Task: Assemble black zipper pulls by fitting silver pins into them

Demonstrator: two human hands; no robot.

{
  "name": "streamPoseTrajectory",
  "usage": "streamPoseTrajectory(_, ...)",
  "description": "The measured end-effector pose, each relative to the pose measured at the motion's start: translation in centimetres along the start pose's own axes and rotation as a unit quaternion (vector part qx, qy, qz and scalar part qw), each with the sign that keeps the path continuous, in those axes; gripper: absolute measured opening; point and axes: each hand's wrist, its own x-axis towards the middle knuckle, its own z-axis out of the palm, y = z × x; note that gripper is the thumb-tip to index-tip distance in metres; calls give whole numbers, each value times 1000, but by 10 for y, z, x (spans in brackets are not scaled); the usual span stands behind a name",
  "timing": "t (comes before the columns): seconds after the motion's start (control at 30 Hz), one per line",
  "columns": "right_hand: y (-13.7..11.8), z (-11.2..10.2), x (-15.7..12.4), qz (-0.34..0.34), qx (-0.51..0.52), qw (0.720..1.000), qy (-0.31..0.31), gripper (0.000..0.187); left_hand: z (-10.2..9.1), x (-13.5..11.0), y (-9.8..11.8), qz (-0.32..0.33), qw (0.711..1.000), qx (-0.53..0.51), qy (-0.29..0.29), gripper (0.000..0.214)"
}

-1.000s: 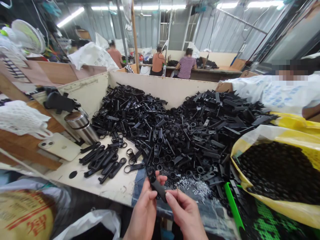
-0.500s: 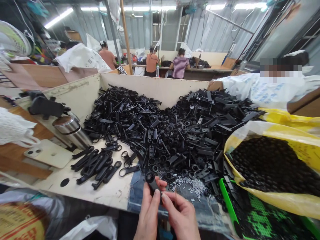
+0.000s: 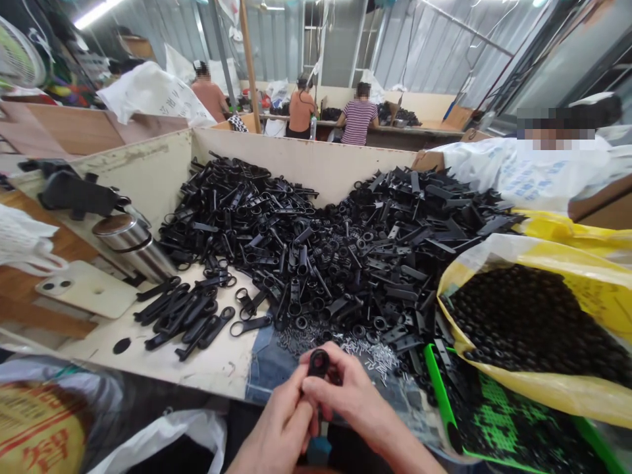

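Observation:
Both hands meet at the table's front edge around a black plastic part with a ringed end (image 3: 318, 362). My left hand (image 3: 286, 418) is closed around its lower portion, which the fingers hide. My right hand (image 3: 343, 382) is also closed on it, with the thumb across the front and fingers behind the ring. Just beyond them, small silver pins (image 3: 372, 352) are scattered on a blue denim cloth (image 3: 266, 372). A row of similar long black pieces (image 3: 182, 316) lies to the left. Behind is a large heap of loose black plastic parts (image 3: 296, 243).
At right are a yellow-white bag (image 3: 454, 322) of small black rings and a green tray (image 3: 437, 388) with black bits. A steel flask (image 3: 133, 243) and a phone (image 3: 89, 289) stand and lie at left. Several people (image 3: 358, 118) sit farther back.
The black part has turned ring-end up and moved slightly right and nearer. My right hand has come up from below to close around its ring end. The camera has tilted down a little.

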Motion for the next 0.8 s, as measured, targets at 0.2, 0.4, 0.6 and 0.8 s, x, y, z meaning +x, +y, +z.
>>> streamPoseTrajectory(0.2, 10, 4, -2, 50, 100, 989, -98, 36, -8, -24, -3, 24, 999, -11, 44, 28)
streamPoseTrajectory(0.4, 28, 0, 2, -76, -7, 996, 37, 23, -10, -1, 10, 4, 990, 102, -95, 26)
streamPoseTrajectory(0.6, 26, -7, -1, -78, -42, 995, 48, 21, -12, -5, 11, 66, 976, 199, -57, 15)
streamPoseTrajectory(0.8, 39, 8, 13, -55, -25, 995, 84, 32, -8, 3, -7, 101, 981, 163, 12, 25)
